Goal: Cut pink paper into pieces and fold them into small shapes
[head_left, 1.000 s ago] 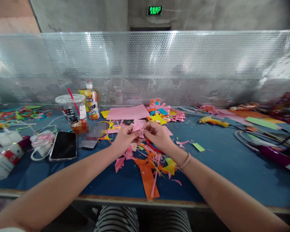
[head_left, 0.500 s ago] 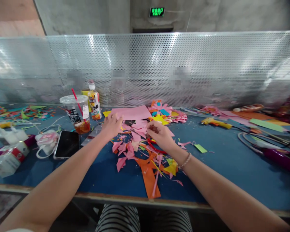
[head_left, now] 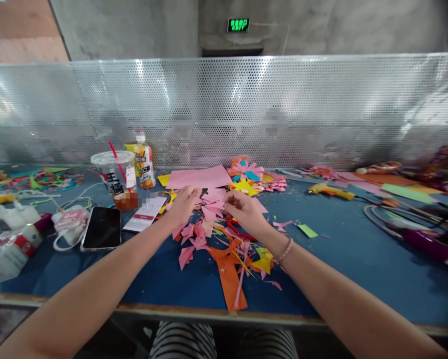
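Tabletop (head_left: pixel 343 274) blue, scrap-strewn; perforated metal screen (head_left: pixel 224 104) behind pink sheet (head_left: pixel 199 177). Left of sheet: labelled bottle (head_left: pixel 144 162) and lidded clear cup (head_left: pixel 109 172), red straw (head_left: pixel 118 162), amber drink (head_left: pixel 117 201) low inside. Pink scraps (head_left: pixel 211 213) just before sheet. Left hand (head_left: pixel 184 205) front-left of sheet, fingers extended, gripping nothing I see; right hand (head_left: pixel 243 210) front-right of sheet, fingers curled, whether around paper I can't tell from my end.

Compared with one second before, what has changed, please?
The left hand has let go of the folded pink piece both hands held and moved left, away from the right hand; whether that one still holds it is unclear. The phone by the left wrist has lit up. The large pink sheet and glue gun stayed put.
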`<action>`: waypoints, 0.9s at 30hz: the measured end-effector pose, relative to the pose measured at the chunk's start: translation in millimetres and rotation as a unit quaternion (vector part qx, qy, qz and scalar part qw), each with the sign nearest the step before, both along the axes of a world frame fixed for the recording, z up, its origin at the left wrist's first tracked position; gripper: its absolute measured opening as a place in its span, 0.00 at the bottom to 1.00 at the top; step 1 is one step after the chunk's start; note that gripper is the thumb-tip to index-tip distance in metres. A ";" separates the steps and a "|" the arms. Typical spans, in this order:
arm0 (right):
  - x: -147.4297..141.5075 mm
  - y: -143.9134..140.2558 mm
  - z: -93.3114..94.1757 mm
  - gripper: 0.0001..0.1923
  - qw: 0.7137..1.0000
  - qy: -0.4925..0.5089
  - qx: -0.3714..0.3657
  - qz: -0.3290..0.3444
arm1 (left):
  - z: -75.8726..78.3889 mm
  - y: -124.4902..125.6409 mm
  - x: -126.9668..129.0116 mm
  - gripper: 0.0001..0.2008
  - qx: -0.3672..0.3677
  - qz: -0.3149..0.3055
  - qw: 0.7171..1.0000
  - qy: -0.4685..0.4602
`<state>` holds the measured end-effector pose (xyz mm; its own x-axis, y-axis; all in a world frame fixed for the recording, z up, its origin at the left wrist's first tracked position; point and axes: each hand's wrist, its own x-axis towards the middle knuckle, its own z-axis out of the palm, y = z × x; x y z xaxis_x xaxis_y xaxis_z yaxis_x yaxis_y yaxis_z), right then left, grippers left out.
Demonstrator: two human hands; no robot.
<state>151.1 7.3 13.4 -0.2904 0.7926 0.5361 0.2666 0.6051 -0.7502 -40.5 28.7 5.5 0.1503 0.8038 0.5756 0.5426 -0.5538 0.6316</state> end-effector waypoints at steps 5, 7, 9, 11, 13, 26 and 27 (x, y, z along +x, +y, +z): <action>-0.3 2.8 -1.4 0.02 1.000 -0.002 0.017 -0.007 | 2.2 -22.7 28.5 0.15 -0.119 -0.160 0.977 -0.080; -0.5 3.6 -1.9 0.02 1.000 -0.001 0.029 -0.010 | 0.7 -24.5 30.9 0.16 -0.157 -0.178 0.965 -0.108; -0.6 4.0 -2.0 0.02 1.000 0.004 0.023 -0.008 | -0.5 -23.4 30.1 0.17 -0.174 -0.171 0.959 -0.142; -0.6 4.0 -1.9 0.02 1.000 0.014 0.007 -0.004 | -1.1 -21.3 27.8 0.19 -0.154 -0.147 0.964 -0.160; -0.4 3.5 -1.8 0.01 1.000 0.024 -0.004 -0.003 | -0.9 -19.6 25.7 0.18 -0.110 -0.116 0.975 -0.153; -2.1 -1.8 1.2 0.02 0.999 -0.002 0.046 -0.011 | 2.0 -24.7 32.7 0.15 -0.268 -0.190 0.869 -0.369; -2.2 -2.0 1.2 0.02 0.998 -0.011 0.055 -0.015 | 2.4 -25.3 32.7 0.14 -0.267 -0.191 0.866 -0.378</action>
